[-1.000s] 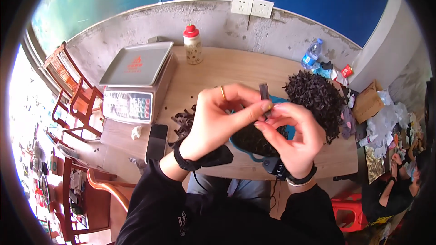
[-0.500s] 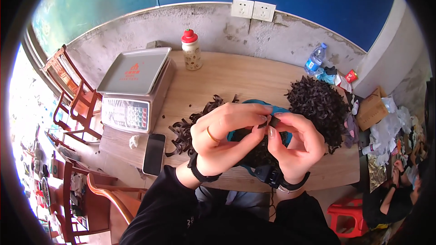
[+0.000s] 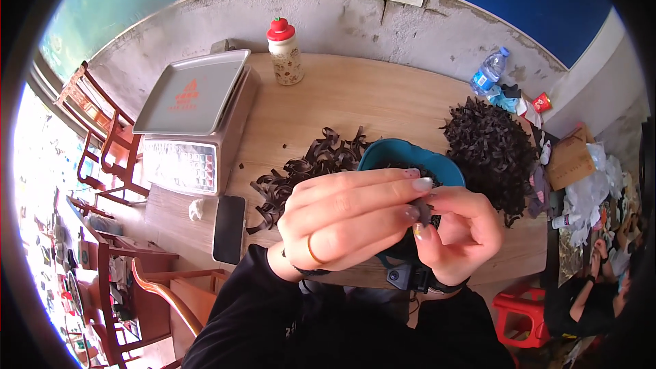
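Fingertips of my left hand and my right hand meet over a teal basin. Between them they pinch a small dark brown strip, mostly covered by the fingers. The left fingers lie long and close together, with the thumb hidden; the right thumb and forefinger are pressed on the strip. More dark pieces sit inside the basin, partly behind my hands. Loose, longer dark strips are spread left of the basin. A tall heap of dark looped pieces stands at its right.
At the table's left are a scale, a phone and a crumpled white wad. A red-capped bottle and a clear water bottle stand near the wall. A red stool and another person are lower right.
My left fingers have straightened and swung over toward the right hand, still at the strip. The head view has shifted, and more of the basin's rim shows.
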The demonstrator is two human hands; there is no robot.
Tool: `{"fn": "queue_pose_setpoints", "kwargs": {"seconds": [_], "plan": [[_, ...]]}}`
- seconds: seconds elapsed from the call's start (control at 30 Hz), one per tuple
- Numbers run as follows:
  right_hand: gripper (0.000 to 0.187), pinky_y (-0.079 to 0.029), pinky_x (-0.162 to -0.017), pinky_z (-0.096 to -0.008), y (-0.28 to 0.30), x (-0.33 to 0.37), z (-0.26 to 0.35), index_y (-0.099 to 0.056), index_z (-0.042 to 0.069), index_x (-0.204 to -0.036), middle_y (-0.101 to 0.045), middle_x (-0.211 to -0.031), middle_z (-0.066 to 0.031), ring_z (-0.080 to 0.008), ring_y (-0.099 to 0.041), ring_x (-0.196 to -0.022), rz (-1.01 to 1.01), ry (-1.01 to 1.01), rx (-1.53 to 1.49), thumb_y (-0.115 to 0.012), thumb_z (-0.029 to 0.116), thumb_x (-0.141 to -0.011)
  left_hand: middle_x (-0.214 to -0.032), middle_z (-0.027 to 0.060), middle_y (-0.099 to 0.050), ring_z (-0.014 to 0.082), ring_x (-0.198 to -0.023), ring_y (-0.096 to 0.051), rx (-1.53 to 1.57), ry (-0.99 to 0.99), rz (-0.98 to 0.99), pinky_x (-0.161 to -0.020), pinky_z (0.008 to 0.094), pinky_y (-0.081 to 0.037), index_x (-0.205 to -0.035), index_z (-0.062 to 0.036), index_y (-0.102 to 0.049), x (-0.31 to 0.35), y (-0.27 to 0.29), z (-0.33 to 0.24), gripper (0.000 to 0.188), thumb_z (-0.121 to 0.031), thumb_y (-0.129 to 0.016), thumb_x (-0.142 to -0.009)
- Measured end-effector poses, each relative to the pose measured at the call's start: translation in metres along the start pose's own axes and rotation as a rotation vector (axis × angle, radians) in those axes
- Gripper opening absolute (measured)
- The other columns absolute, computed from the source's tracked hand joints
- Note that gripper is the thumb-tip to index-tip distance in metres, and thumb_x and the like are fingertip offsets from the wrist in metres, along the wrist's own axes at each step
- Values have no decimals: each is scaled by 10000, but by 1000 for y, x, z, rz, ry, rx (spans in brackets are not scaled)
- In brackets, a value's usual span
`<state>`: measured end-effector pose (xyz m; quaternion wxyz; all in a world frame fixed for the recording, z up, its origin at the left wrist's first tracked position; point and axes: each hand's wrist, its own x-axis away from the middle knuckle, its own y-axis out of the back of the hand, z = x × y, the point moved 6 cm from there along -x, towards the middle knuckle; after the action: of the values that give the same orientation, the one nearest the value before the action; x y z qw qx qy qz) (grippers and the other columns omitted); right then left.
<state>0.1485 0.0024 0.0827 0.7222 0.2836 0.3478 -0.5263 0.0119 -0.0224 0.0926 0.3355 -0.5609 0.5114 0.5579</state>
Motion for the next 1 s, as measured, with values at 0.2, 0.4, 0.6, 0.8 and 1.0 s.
{"fn": "queue_pose_setpoints", "kwargs": {"seconds": [0.2,0.4,0.6,0.8,1.0], "plan": [[304,-493,-604,-254,0,0,-5,-558,-107,-921,-617,-833,-181,-187,-630,-669,9,-27,-51,-658,-124,-634,-837,208,-601,272,-681,-632,-20,-45,-4,-573,297,-546,-845,50,-555,-1,2,2,297,110,-652,-570],[301,-498,-621,-259,2,4,-6,-555,-109,-920,-618,-832,-184,-189,-631,-677,29,-47,-44,-658,-120,-637,-733,147,-597,236,-607,-614,-75,-32,-11,-527,277,-531,-783,46,-591,-6,3,-2,240,113,-608,-553],[307,-501,-627,-255,-1,3,-7,-556,-106,-925,-620,-840,-179,-182,-631,-682,47,-44,-32,-664,-114,-638,-710,136,-597,222,-574,-592,-106,-36,41,-500,276,-513,-772,35,-595,-4,3,-3,191,62,-627,-586],[301,-500,-621,-250,-2,2,-5,-556,-107,-929,-621,-852,-181,-178,-631,-696,91,-29,-8,-662,-110,-647,-724,144,-598,218,-573,-580,-148,-37,102,-488,278,-501,-767,31,-589,-5,4,-5,149,0,-657,-638],[307,-501,-611,-245,1,3,-5,-556,-110,-940,-623,-852,-187,-176,-631,-696,62,-31,-5,-658,-115,-650,-740,146,-603,222,-593,-593,-101,-22,106,-499,264,-504,-768,27,-618,-6,3,-4,128,39,-642,-643]]}}
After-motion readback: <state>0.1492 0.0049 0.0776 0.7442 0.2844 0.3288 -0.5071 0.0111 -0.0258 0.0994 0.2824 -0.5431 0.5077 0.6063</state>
